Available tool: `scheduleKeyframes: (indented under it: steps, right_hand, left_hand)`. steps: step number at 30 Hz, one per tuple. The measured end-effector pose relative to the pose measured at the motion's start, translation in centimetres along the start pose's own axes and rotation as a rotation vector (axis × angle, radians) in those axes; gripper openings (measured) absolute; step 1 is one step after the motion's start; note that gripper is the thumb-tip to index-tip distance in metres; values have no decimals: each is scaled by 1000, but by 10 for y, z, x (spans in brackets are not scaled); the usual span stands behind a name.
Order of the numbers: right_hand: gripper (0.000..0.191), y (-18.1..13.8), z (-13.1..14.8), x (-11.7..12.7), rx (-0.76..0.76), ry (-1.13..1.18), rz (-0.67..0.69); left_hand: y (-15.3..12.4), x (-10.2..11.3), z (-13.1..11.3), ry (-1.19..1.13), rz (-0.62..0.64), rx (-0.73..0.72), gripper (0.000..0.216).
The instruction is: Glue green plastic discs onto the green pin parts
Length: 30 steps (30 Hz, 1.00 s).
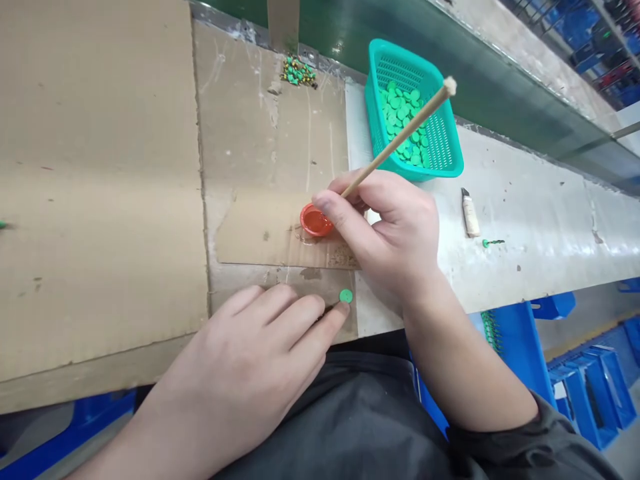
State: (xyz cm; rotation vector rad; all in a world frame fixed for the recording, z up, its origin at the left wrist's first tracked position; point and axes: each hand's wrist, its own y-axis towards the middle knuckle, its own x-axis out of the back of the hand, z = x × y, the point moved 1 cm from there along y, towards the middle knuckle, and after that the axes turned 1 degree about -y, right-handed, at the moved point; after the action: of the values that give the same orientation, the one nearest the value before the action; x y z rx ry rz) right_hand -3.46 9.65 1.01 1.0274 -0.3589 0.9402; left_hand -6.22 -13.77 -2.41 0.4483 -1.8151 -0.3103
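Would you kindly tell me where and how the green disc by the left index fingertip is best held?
Probably by its left and right edges, pinched from above: the green disc looks thin and lies flat, and the left hand has a fingertip at its near edge.

Bright light, glare on the worktop point(537, 223)

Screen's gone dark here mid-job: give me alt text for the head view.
The right hand grips a wooden stick, lower end hidden, by a small red cup; the left hand touches a green disc. Beyond stands a teal basket of similar discs.
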Motion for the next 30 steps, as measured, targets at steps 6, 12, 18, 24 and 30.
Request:
scheduleKeyframes:
  steps: [6, 12, 18, 24, 30]
  right_hand:
    - [20, -7, 8, 15, -8, 151, -191]
    - [25, -34, -6, 27, -135, 56, -89]
    - [22, -44, -13, 27, -181, 58, -92]
    - [23, -48, -17, 30, -140, 75, -123]
    - [17, -61, -4, 38, -107, 91, -153]
  left_hand:
    - [0, -2, 0, -8, -5, 6, 35]
    - [-1, -5, 0, -2, -27, 1, 37]
    - [-2, -5, 0, 20, -26, -2, 37]
    - [-2, -5, 1, 6, -19, 4, 37]
    - [-3, -6, 2, 6, -10, -5, 36]
